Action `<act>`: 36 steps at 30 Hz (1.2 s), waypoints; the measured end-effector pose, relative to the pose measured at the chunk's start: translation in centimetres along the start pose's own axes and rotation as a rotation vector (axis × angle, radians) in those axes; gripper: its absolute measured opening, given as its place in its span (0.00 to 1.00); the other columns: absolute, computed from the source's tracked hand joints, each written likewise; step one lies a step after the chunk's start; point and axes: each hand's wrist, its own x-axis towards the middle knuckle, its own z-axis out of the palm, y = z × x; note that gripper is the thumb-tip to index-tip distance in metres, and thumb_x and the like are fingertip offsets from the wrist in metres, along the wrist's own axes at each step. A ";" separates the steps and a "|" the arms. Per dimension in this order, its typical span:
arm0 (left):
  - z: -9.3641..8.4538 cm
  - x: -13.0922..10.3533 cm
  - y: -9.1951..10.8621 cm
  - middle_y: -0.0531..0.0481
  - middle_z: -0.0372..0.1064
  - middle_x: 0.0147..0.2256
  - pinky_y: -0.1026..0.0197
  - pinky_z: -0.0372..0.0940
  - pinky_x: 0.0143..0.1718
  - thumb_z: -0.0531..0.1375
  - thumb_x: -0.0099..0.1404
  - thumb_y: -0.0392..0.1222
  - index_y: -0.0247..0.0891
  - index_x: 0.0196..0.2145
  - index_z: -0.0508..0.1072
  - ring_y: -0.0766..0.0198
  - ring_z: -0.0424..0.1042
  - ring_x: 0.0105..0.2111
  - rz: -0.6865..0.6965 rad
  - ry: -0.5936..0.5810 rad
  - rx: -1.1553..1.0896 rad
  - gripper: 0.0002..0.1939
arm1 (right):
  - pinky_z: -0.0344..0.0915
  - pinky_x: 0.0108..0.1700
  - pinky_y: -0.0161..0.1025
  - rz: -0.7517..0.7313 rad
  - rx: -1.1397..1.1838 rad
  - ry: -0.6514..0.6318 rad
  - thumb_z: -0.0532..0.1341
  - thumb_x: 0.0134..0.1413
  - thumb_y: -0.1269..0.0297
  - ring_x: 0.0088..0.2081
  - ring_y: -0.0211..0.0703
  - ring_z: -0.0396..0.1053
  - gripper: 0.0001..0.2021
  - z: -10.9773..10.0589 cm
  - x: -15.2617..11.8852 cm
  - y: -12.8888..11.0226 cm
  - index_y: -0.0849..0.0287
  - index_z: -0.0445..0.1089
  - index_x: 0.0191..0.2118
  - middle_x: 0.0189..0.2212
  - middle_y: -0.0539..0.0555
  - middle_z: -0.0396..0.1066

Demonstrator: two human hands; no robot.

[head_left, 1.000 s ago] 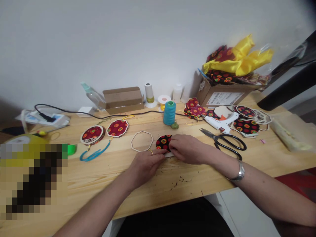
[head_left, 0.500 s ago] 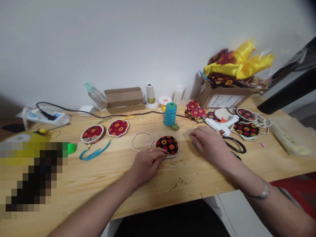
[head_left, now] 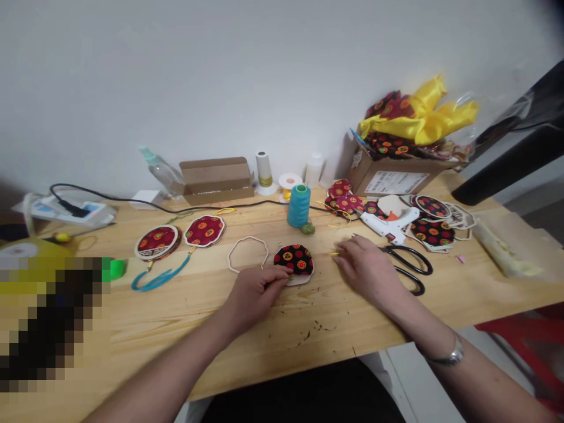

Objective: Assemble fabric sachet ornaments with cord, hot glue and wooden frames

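Note:
My left hand (head_left: 255, 295) has its thumb and fingers closed at the lower left edge of a scalloped piece covered in black flower-print fabric (head_left: 296, 258). The piece lies on the table with a pale rim along its lower edge. An empty scalloped wooden frame (head_left: 230, 251) lies just left of it, partly behind that hand. My right hand (head_left: 365, 265) rests on the table, its fingers drawn together, and a short yellow cord (head_left: 333, 254) pokes out at the fingertips. Black-handled scissors (head_left: 423, 262) lie partly under this hand.
A teal thread cone (head_left: 299, 207) stands behind the fabric piece. A white glue gun (head_left: 392, 224), frames and fabric pieces lie at right, before a full carton (head_left: 392, 181). Two red fabric ornaments, one round (head_left: 157, 239), one scalloped (head_left: 204, 231), have teal tassels. A black cable (head_left: 189, 210) runs behind.
My right hand has shifted slightly, and more of the scissors' handles shows. A bit of blue seen under its fingers is now hidden. My left hand stays at the black fabric piece.

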 end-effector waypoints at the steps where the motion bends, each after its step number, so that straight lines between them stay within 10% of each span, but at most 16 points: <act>1: 0.0 0.0 0.0 0.50 0.78 0.37 0.65 0.68 0.40 0.57 0.61 0.34 0.39 0.32 0.77 0.65 0.76 0.37 0.000 -0.003 -0.004 0.08 | 0.64 0.42 0.41 -0.002 0.005 -0.022 0.57 0.55 0.68 0.40 0.49 0.67 0.07 0.0 0.2 -0.2 0.62 0.71 0.37 0.36 0.59 0.70; 13: -0.1 0.1 0.1 0.52 0.78 0.37 0.62 0.69 0.41 0.57 0.61 0.35 0.41 0.32 0.77 0.63 0.76 0.38 0.001 -0.006 -0.014 0.09 | 0.61 0.26 0.33 0.195 0.731 -0.191 0.59 0.50 0.68 0.24 0.37 0.65 0.06 0.1 -2.1 -3.0 0.58 0.68 0.24 0.21 0.48 0.70; 36: -0.1 0.0 0.2 0.52 0.78 0.37 0.61 0.69 0.41 0.56 0.62 0.35 0.42 0.33 0.77 0.63 0.76 0.39 0.002 -0.029 -0.042 0.09 | 0.65 0.35 0.35 -0.163 0.554 0.066 0.52 0.56 0.75 0.33 0.39 0.68 0.08 1.0 -3.8 -5.7 0.59 0.67 0.33 0.29 0.54 0.69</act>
